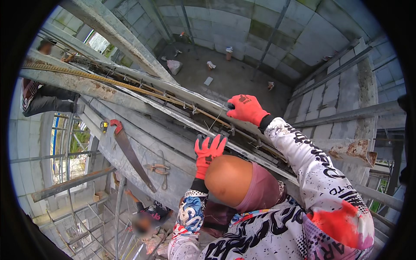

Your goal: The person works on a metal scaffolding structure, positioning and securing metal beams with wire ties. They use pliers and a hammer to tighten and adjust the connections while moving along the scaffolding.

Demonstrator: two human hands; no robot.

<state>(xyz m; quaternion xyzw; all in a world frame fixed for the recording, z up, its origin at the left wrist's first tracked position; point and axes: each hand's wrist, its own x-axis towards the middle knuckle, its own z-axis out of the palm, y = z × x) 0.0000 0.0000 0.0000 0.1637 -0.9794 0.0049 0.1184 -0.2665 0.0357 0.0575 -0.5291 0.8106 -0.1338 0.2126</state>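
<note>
My right hand (246, 108) wears a red knit glove with dark fingertips, and its fingers (231, 105) are curled almost closed, pinching at thin tie wire (215, 121) where it meets the rebar (130, 86); I cannot tell how firmly the wire is caught between them. My left hand (208, 151), in a matching glove, is lower and nearer to me, its fingers (219, 141) spread fairly wide and pointing upward, resting on or just above the formwork (173, 143); it holds nothing that I can see. The loose wire ends hang between the two hands. The rebar is a bundle of ribbed, rust-brown bars running diagonally from upper left to lower right, bound at intervals by stirrups and lying in a long trough of grey, cement-stained boards. On the flat grey board to the left of my left hand lies a saw (130, 151) with a red handle and a long, dark, tapering blade, and just right of it a pair of pincers (159, 170) with rusty handles, both well apart from my hands. My sleeves (312, 164) are white with black lettering and spatter. Beyond the beam, grey block walls (277, 30) rise around a rough concrete floor (225, 78) with scattered litter. A person (47, 99) in dark trousers sits at the far left end of the beam.
</note>
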